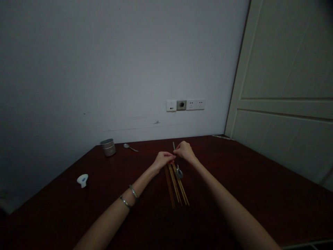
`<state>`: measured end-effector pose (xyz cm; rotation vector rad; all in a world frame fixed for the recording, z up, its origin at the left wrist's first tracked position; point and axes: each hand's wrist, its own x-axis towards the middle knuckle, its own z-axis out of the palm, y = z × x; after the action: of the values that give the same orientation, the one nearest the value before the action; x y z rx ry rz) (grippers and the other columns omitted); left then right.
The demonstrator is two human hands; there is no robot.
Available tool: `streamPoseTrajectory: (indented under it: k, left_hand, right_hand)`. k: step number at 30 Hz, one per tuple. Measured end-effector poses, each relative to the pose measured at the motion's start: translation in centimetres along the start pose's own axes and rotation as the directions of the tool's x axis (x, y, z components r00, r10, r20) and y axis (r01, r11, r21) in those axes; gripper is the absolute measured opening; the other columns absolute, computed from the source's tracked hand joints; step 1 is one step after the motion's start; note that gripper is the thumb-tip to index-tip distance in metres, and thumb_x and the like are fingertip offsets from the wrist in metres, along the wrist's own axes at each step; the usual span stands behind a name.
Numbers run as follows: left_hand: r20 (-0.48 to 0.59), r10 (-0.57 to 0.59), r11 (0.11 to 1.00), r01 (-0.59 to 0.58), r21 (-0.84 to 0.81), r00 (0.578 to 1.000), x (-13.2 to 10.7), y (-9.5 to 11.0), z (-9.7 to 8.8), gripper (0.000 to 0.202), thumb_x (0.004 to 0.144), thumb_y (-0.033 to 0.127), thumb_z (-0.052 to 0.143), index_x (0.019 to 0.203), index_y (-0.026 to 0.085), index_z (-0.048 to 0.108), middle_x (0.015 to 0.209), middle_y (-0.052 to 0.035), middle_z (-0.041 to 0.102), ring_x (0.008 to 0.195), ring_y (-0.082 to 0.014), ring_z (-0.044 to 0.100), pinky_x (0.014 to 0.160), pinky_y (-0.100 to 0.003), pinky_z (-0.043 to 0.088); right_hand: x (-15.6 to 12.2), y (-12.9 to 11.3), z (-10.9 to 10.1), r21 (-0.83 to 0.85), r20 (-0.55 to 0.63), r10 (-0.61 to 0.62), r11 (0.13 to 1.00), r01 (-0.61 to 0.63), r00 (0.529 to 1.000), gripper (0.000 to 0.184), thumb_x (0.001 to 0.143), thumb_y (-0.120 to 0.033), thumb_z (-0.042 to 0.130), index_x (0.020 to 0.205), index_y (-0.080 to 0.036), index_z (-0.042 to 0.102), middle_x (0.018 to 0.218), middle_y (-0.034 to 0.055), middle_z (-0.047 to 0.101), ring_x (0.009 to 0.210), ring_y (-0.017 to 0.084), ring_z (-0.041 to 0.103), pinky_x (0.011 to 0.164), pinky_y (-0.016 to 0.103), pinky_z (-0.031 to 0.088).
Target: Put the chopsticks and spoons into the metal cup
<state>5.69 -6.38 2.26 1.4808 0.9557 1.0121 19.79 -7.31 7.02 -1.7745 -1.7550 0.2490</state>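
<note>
Several wooden chopsticks [174, 184] lie fanned out on the dark red table, some darker brown and some lighter. My left hand [163, 159] is closed over their far ends, which its fingers partly hide. My right hand [184, 151] pinches a metal spoon [179, 173] by its handle, and the handle's tip sticks out beyond the fingers. The spoon's bowl points toward me, just over or beside the right-hand chopsticks; I cannot tell whether it touches them. The two hands' fingertips are close together.
On the left of the table [234, 194] are a grey metal cup [108, 147], a second metal spoon [130, 147] and a white ceramic spoon [83, 180]. Wall sockets [195, 105] sit behind, and a pale panelled door [283, 83] stands on the right.
</note>
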Motion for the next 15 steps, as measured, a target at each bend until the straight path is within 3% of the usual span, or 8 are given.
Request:
streamPoseTrajectory:
  k: [4,9,15]
  left_hand:
    - [-0.095,-0.011,0.999,0.008,-0.035,0.995,0.6,0.5,-3.0,0.028,0.065,0.038,0.065,0.070,0.011,0.062,0.057,-0.0016,0.060,0.049,-0.0079,0.053,0.054,-0.021,0.043]
    - [-0.261,-0.175,0.971,0.122,-0.208,0.949,0.9,-0.3,-6.9,0.023,0.066,0.034,0.063,0.070,0.013,0.060,0.057,0.0012,0.057,0.048,-0.0067,0.053,0.056,-0.022,0.044]
    - [-0.323,-0.331,0.906,0.203,-0.370,0.887,1.4,-2.5,-8.9,0.012,0.070,0.025,0.059,0.070,0.013,0.059,0.054,0.0020,0.056,0.046,-0.0075,0.053,0.057,-0.024,0.047]
  right_hand:
    - [0.7,1.7,0.8,-0.039,0.062,0.050,0.998,-0.048,0.997,0.017,0.057,-0.024,0.065,0.069,-0.012,0.068,0.065,0.0090,0.067,0.069,0.018,0.064,0.057,0.021,0.044]
    - [0.8,3.3,2.6,-0.188,0.175,0.079,0.981,-0.046,0.981,0.018,0.057,-0.022,0.066,0.071,-0.012,0.066,0.071,0.0120,0.068,0.075,0.022,0.065,0.059,0.023,0.047]
    - [0.4,3.4,3.7,-0.227,0.244,0.093,0.973,-0.036,0.965,0.022,0.054,-0.016,0.067,0.076,-0.011,0.065,0.077,0.0150,0.069,0.076,0.024,0.065,0.060,0.024,0.050]
